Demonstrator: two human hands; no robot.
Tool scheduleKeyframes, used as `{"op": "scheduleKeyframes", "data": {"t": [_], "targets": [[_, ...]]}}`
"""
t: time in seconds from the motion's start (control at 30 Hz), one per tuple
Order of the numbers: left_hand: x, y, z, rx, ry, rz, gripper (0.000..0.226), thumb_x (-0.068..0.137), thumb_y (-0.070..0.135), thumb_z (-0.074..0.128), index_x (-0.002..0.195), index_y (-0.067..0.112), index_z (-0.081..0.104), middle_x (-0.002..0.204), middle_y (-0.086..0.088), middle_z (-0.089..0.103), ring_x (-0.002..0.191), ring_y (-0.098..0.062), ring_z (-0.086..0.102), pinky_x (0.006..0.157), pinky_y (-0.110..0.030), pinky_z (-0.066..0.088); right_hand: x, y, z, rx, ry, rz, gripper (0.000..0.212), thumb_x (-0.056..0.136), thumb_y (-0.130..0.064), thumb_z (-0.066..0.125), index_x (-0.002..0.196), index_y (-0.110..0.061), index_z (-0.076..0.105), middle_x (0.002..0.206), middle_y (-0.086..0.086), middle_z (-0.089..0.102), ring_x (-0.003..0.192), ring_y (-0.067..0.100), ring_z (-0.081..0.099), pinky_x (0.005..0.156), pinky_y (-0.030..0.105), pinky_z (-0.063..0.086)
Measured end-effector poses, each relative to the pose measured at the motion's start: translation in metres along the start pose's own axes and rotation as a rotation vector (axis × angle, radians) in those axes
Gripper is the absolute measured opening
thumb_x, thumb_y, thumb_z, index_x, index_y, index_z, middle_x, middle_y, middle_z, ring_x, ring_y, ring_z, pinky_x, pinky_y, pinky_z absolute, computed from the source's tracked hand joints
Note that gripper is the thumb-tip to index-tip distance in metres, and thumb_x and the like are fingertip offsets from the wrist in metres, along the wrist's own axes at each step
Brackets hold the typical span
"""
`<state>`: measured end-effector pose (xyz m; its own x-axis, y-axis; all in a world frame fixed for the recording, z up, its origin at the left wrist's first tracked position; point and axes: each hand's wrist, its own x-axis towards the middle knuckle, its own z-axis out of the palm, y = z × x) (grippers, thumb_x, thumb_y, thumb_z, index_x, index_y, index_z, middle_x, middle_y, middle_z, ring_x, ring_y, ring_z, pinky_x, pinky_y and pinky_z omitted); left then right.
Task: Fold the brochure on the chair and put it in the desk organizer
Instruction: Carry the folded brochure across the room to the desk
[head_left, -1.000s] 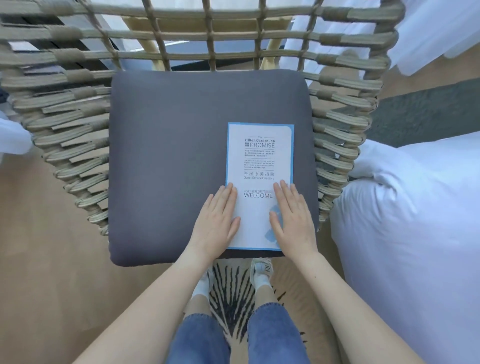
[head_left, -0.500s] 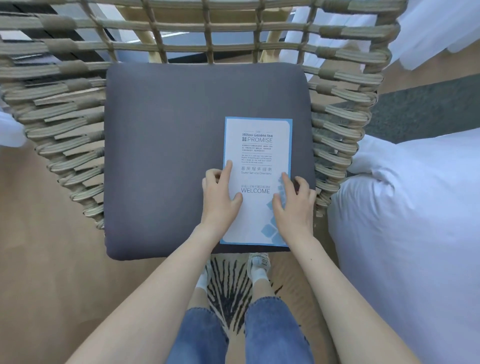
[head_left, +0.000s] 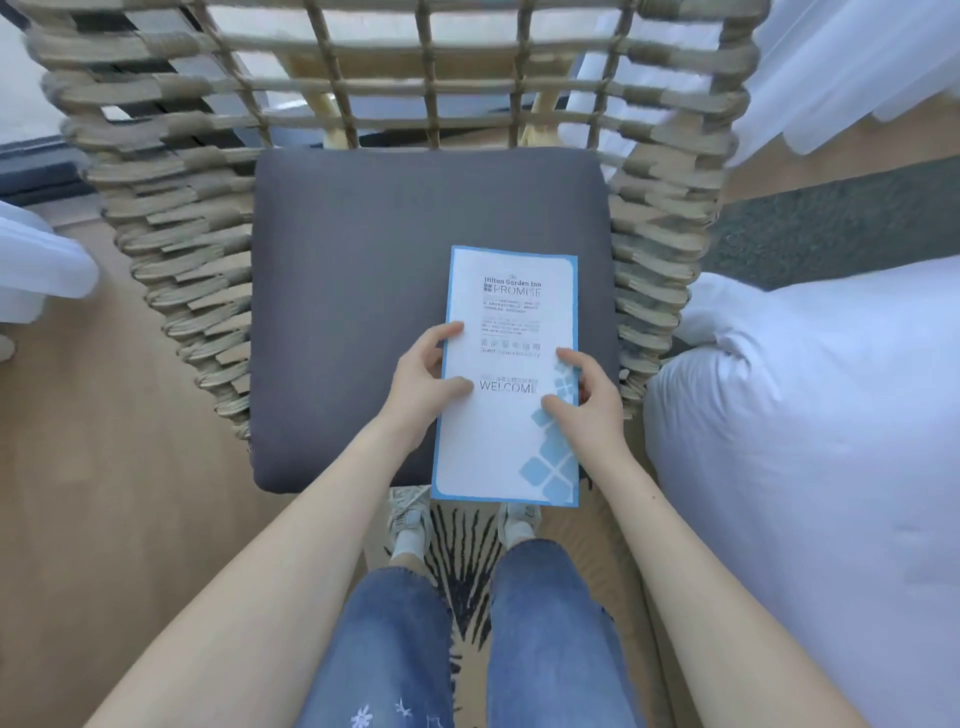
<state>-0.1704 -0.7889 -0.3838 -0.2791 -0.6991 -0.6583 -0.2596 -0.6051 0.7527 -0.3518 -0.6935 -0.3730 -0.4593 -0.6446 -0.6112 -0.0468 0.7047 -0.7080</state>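
A woven rope chair (head_left: 171, 249) with a dark grey seat cushion (head_left: 353, 291) fills the middle of the room, and the only thing it carries is the brochure (head_left: 506, 431), which sits over the cushion's front right part with its near end jutting past the front edge, above the person's sneakers. The left hand (head_left: 423, 384) grips the brochure's left edge, thumb on top beside the printing and fingers curled at the edge. The sheet is white with a light blue border and blue squares in its lower right corner; it reads "Hilton Garden Inn", "PROMISE" and lower down "WELCOME", while the small lines between are too blurred to read. The right hand (head_left: 587, 400) pinches the right edge the same way, thumb on the page. Further right lies a bed (head_left: 810, 441) with white bedding, just beside the chair.
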Motion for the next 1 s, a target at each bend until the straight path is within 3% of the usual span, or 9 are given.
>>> {"op": "scheduleKeyframes", "data": {"t": [0.13,0.33,0.43,0.57,0.7,0.83,1.0], "targets": [[-0.046,0.044,-0.009,-0.095,-0.026,0.006,0.066,0.074,-0.011,0.064,0.129,0.025,0.057,0.116,-0.020,0.063,0.087,-0.020,0.068,0.074,-0.034,0.060,-0.041,-0.045,-0.018,0.049,0.002,-0.028,0.057,0.077,0.007,0.061,0.124,-0.025,0.061,0.107,-0.001,0.065,0.069,-0.006,0.056,0.064,0.010,0.045],[-0.129,0.128,-0.018,-0.275,-0.026,0.097,0.068,0.068,-0.007,0.067,0.128,0.024,0.059,0.116,-0.013,0.066,0.094,-0.019,0.071,0.070,-0.029,0.057,-0.113,-0.134,-0.058,0.054,0.002,-0.173,0.055,0.075,-0.002,0.063,0.115,-0.040,0.063,0.107,-0.006,0.069,0.086,0.012,0.061,0.076,0.029,0.052],[-0.165,0.171,-0.021,-0.356,-0.033,0.158,0.069,0.070,-0.007,0.068,0.131,0.022,0.057,0.116,-0.011,0.070,0.098,-0.024,0.071,0.070,-0.032,0.058,-0.147,-0.180,-0.079,0.113,0.002,-0.249,0.052,0.077,-0.003,0.063,0.110,-0.043,0.064,0.104,-0.011,0.070,0.085,0.012,0.063,0.069,0.022,0.053],[-0.206,0.227,-0.027,-0.387,-0.050,0.239,0.070,0.070,-0.005,0.070,0.132,0.022,0.055,0.112,-0.006,0.073,0.100,-0.028,0.071,0.071,-0.037,0.059,-0.183,-0.239,-0.101,0.191,-0.049,-0.329,0.048,0.081,0.001,0.063,0.115,-0.033,0.066,0.106,-0.007,0.071,0.088,0.016,0.067,0.068,0.025,0.057],[-0.236,0.283,-0.040,-0.420,-0.099,0.336,0.068,0.072,-0.009,0.069,0.132,0.020,0.055,0.116,-0.011,0.072,0.103,-0.036,0.068,0.075,-0.044,0.059,-0.212,-0.290,-0.116,0.272,-0.049,-0.430,0.046,0.082,0.004,0.064,0.118,-0.025,0.066,0.102,-0.006,0.071,0.078,0.007,0.068,0.061,0.020,0.055],[-0.259,0.332,-0.049,-0.396,-0.101,0.457,0.067,0.072,-0.008,0.069,0.130,0.024,0.058,0.115,-0.009,0.072,0.101,-0.035,0.069,0.072,-0.042,0.058,-0.229,-0.331,-0.125,0.288,-0.064,-0.557,0.046,0.083,0.001,0.066,0.119,-0.029,0.064,0.110,0.000,0.072,0.093,0.025,0.071,0.079,0.044,0.059],[-0.275,0.355,-0.059,-0.415,-0.040,0.542,0.065,0.071,-0.006,0.070,0.125,0.029,0.062,0.119,-0.012,0.067,0.102,-0.035,0.069,0.074,-0.043,0.058,-0.237,-0.362,-0.127,0.286,-0.025,-0.653,0.053,0.077,0.000,0.069,0.121,-0.029,0.063,0.100,0.008,0.074,0.086,0.034,0.069,0.076,0.049,0.058]]}}
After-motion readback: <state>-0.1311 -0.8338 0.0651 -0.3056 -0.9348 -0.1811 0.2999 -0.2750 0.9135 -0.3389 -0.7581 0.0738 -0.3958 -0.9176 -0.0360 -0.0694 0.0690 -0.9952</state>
